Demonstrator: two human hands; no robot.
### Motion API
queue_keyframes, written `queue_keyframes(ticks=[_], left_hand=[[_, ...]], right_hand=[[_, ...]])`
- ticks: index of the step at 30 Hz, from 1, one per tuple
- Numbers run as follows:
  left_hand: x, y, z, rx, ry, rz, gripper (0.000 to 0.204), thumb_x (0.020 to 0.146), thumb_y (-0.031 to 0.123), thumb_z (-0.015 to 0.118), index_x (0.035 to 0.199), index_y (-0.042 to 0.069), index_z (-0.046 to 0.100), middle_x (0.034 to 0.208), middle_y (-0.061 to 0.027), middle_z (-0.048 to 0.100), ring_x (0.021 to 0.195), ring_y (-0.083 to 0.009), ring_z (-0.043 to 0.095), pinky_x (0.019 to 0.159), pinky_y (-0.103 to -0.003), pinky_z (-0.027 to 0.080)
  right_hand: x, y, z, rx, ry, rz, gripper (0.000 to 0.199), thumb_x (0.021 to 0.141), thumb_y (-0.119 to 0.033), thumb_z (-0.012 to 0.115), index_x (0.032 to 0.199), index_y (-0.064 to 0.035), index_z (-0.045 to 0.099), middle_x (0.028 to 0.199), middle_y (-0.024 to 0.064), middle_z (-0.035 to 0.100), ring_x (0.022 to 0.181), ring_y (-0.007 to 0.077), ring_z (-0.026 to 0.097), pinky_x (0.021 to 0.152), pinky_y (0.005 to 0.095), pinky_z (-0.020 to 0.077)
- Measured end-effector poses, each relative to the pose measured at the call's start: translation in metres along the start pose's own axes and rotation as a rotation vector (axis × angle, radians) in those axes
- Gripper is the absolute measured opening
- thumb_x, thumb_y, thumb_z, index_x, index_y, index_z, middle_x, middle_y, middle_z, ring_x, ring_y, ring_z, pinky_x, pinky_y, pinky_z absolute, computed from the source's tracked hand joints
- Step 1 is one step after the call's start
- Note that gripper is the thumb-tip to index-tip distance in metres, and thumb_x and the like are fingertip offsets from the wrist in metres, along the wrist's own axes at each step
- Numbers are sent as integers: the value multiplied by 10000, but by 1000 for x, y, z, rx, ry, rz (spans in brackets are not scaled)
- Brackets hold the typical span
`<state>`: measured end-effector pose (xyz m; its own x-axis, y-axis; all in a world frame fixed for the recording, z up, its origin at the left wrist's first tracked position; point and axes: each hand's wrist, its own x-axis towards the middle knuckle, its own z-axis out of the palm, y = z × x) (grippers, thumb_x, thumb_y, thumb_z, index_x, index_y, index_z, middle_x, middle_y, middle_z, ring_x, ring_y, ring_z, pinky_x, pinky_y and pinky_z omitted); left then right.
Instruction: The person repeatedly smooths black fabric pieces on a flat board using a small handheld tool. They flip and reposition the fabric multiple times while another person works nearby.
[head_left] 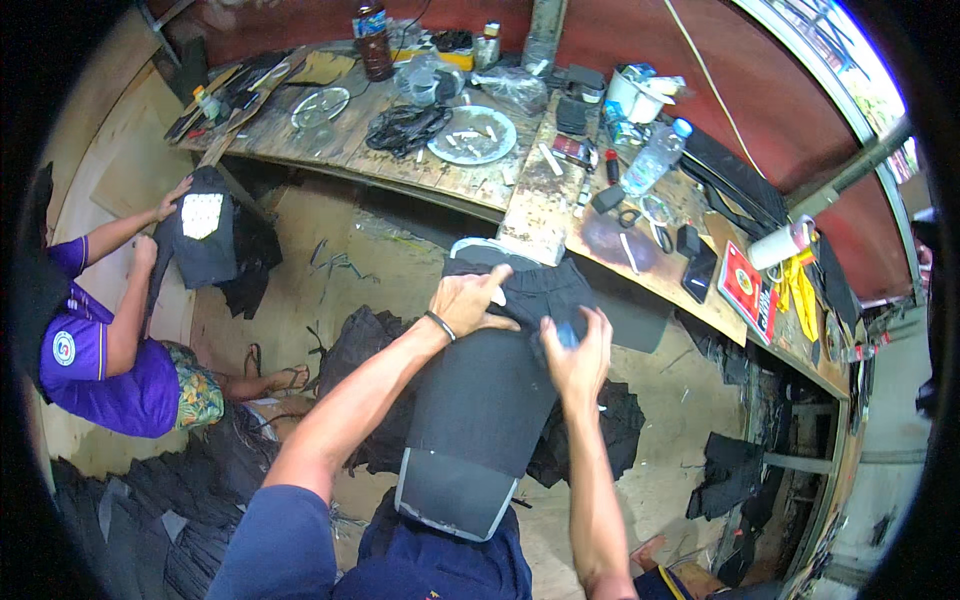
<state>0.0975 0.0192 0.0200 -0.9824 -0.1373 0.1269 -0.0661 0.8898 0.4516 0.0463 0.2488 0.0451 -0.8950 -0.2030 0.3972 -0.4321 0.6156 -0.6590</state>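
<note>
In front of me a black garment [490, 385] with a gathered, waistband-like far edge is pulled over a long padded board [455, 495] whose grey-edged near end shows. My left hand [465, 308], with a dark band on its wrist, rests on the far left part of the garment. Its thumb and forefinger are spread, and a small white piece [499, 297] shows between them. Over the garment's right side, my right hand [577, 362] is closed around a small bluish object [568, 335]. Its kind is too blurred to make out.
A wooden workbench [375, 150] runs along the far side, holding a plate [472, 135], a water bottle [656, 157] and a phone [699, 275]. At left a person in purple [115, 345] handles a dark printed garment [205, 230]. Black cloth [150, 510] lies in heaps around.
</note>
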Motion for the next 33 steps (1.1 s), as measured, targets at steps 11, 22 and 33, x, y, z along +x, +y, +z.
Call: queue_keyframes(ticks=[11,22,33], left_hand=[[33,-25,19,164,162,-47,1521,506,1022,731,1753,268,299,1820,-208,167,1687,-458,89,1205,-890,-6],[35,-18,14,131,99,-111,1534,508,1013,736,1759,248,284,1841,-200,106,1699,-442,41,1191,-906,-14],[36,-17,18,210,116,-122,1488,518,1021,741,1735,261,345,1837,-179,146,1699,-428,71,1232,-866,7]], right_hand=[[-55,-67,50,-58,-508,-405,393,756,-366,899,910,-71,689,880,117,635,847,312,638,731,454,504],[-43,-77,14,-75,-526,-364,356,708,-299,909,906,-90,700,823,123,615,765,333,636,694,468,530],[-63,-48,-9,-87,-456,-344,351,749,-312,877,885,-85,648,877,129,602,833,324,601,714,460,491]])
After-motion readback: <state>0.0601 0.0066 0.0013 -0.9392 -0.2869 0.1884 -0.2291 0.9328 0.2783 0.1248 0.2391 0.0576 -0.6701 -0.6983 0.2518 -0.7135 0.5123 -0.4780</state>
